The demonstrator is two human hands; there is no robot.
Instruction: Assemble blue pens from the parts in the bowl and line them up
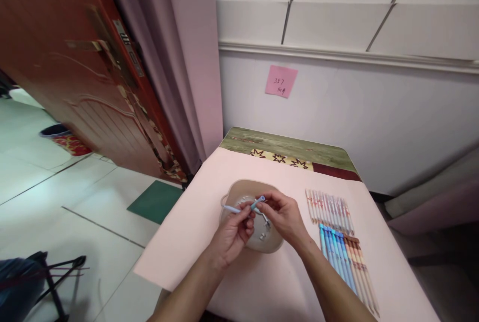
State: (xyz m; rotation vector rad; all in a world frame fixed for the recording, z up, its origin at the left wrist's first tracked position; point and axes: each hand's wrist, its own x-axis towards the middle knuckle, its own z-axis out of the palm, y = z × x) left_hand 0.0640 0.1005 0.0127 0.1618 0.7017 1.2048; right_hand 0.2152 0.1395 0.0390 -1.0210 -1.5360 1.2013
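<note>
Both hands are raised over a beige basin (243, 188) that holds small white and clear pieces (263, 235). My left hand (232, 232) pinches a light blue pen barrel (232, 209), whose thin end points left. At the barrel's right end is a teal section, and my right hand (281, 212) grips a short blue tube (261, 199) there, tilted up to the right. Whether tube and barrel are joined cannot be made out between the fingers. Right of the basin lie a row of clear-and-white pens (329, 209) and a row of blue and brown pens (339, 257).
The pink-covered table (179, 234) has a green patterned far edge (288, 143) against the wall. A pink note (281, 81) is stuck on the wall. To the left are a wooden door (112, 87), a green mat (155, 201), a bin (69, 140) and a black folding frame (52, 282).
</note>
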